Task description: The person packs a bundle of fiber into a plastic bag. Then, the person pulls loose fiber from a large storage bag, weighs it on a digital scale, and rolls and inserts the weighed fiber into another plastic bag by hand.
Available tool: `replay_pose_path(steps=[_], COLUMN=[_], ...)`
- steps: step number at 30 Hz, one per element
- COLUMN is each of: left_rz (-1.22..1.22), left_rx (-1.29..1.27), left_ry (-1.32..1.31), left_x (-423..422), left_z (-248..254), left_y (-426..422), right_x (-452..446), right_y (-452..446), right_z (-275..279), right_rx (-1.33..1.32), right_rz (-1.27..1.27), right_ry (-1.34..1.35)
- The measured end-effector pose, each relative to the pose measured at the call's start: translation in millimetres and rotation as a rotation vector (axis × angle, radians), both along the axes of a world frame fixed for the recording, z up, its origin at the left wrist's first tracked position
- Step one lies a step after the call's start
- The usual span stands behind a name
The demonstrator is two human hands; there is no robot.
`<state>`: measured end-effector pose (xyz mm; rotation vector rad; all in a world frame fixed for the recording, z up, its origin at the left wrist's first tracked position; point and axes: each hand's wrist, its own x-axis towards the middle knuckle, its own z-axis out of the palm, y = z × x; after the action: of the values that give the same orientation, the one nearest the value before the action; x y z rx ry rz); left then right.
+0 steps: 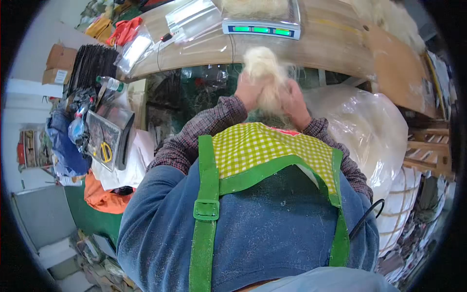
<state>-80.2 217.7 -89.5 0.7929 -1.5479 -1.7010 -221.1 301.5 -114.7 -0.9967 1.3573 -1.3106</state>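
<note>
A fluffy tuft of pale, cream-coloured fibre is held up in front of my chest, just short of the table's near edge. My left hand is closed around its left side. On the right, my right hand grips the lower strands, its fingers slightly blurred. Loose wisps hang between the two hands. Beyond them, a digital scale with lit green displays stands on the table, and more pale fibre lies on its pan.
The wooden table curves across ahead, bearing clear plastic bags. A large clear sack bulges at my right, below a cardboard sheet. At left are yellow-handled scissors, a plastic bottle and a cardboard box.
</note>
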Motion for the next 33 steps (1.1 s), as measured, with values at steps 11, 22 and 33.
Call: replay_pose_path(steps=[11, 22, 33], left_rz=[-0.064, 0.12, -0.151], left_rx=[0.167, -1.278, -1.674], left_ry=[0.142, -0.864, -1.318], left_x=[-79.0, -107.1, -163.7], left_z=[56.3, 72.6, 18.1], left_y=[5.4, -219.2, -321.3], right_x=[-42.0, -117.4, -85.9], right_y=[7.3, 63.8, 2.5], right_z=[33.7, 66.4, 81.9], right_rx=[-0.322, -0.235, -0.045], right_rz=[-0.194, -0.599, -0.746], right_ry=[0.63, 0.446, 0.207])
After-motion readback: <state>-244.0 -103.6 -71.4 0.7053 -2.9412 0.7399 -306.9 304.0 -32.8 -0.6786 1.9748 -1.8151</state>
